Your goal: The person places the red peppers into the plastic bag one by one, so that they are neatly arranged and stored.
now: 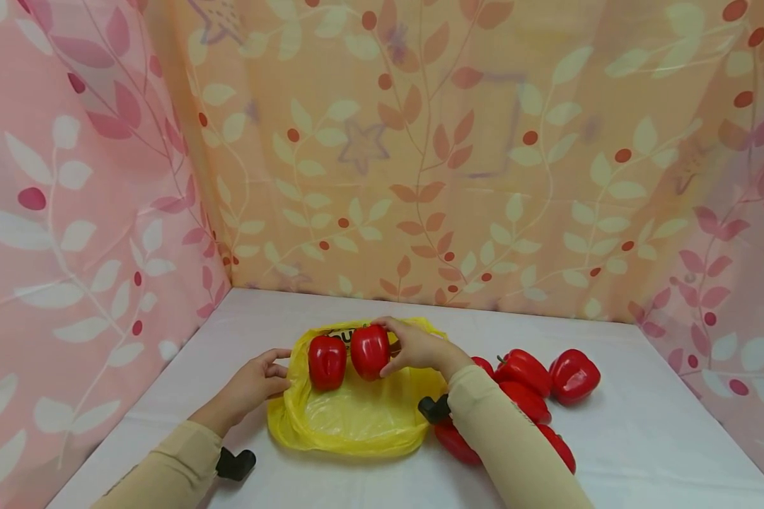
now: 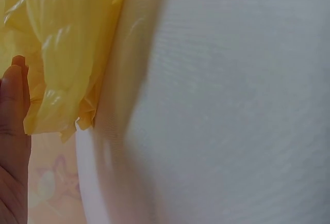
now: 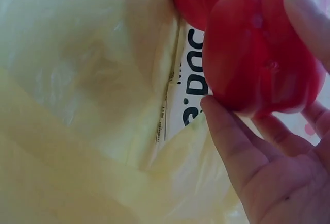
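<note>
My right hand [image 1: 422,346] grips a red bell pepper [image 1: 370,352] over the back of a spread-out yellow plastic bag [image 1: 350,445]. In the right wrist view, thumb and fingers span the held pepper [image 3: 260,53]. Another red bell pepper [image 1: 327,363] lies in the bag, just left of the held one. My left hand [image 1: 251,387] is at the bag's left edge with its fingers extended. The left wrist view shows those fingers [image 2: 13,110] straight against the yellow plastic [image 2: 67,43]; the thumb is out of sight there.
Several more red bell peppers [image 1: 575,377] lie in a pile right of the bag, partly hidden by my right sleeve [image 1: 509,438]. A white cloth [image 1: 649,424] covers the table. Patterned curtains [image 1: 420,155] enclose its back and sides. Dark lettering [image 3: 193,74] shows on the bag.
</note>
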The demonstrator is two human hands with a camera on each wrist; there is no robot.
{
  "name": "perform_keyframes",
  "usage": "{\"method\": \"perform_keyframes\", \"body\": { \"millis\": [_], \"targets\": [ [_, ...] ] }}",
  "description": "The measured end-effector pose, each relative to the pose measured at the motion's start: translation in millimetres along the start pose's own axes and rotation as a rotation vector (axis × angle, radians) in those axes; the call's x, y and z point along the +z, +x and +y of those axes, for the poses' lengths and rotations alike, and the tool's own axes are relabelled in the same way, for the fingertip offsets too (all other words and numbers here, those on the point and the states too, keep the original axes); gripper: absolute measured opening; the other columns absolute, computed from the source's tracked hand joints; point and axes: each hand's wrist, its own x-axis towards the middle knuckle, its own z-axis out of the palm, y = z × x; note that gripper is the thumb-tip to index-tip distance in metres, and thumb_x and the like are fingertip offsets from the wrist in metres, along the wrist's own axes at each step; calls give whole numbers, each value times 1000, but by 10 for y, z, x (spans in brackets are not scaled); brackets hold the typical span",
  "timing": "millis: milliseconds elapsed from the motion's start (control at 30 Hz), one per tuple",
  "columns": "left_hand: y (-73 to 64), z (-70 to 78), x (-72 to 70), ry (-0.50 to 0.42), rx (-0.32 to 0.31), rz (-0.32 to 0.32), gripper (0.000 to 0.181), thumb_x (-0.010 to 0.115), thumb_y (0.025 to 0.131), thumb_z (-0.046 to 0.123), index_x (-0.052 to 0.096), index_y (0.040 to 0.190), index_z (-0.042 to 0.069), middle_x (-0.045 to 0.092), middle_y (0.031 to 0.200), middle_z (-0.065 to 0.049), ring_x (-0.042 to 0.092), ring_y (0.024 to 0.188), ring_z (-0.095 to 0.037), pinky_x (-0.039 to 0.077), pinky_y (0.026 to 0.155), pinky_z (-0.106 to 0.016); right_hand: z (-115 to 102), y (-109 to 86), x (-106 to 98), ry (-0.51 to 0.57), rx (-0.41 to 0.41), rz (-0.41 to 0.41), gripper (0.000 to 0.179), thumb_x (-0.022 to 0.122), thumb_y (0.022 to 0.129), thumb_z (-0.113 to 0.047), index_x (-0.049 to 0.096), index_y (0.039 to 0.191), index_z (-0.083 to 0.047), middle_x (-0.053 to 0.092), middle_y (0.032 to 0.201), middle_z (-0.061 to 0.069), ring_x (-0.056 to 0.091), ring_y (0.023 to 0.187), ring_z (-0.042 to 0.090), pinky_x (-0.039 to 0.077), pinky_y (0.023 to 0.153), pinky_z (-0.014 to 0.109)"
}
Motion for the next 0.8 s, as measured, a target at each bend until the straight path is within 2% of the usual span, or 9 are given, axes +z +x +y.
{"method": "perform_keyframes", "body": {
  "millis": [300, 600, 800],
  "targets": [
    [-4, 7, -11, -11, 2, -4, 54, 64, 82, 6, 44, 131, 14, 61, 93, -8, 59, 82, -19, 53, 79, -35, 11, 41, 34, -49, 36, -30, 78, 80, 68, -21, 36, 131, -34, 42, 132, -3, 52, 110, 20, 46, 91, 36],
    [-14, 13, -23, -16, 17, -16, 54, 63, 83, 6, 42, 132, 13, 61, 95, -9, 60, 83, -19, 53, 80, -35, 59, 142, 92, -173, 82, -11, 83, 81, 66, -26, 35, 134, -27, 44, 131, -2, 44, 116, 20, 42, 96, 39],
    [-6, -3, -29, -13, 8, -8, 53, 64, 83, 5, 43, 131, 14, 61, 94, -9, 60, 82, -19, 53, 79, -34, 64, 169, 135, -202, 109, -6, 85, 81, 66, -25, 33, 136, -25, 44, 132, 0, 43, 117, 21, 41, 97, 41]
  ]
}}
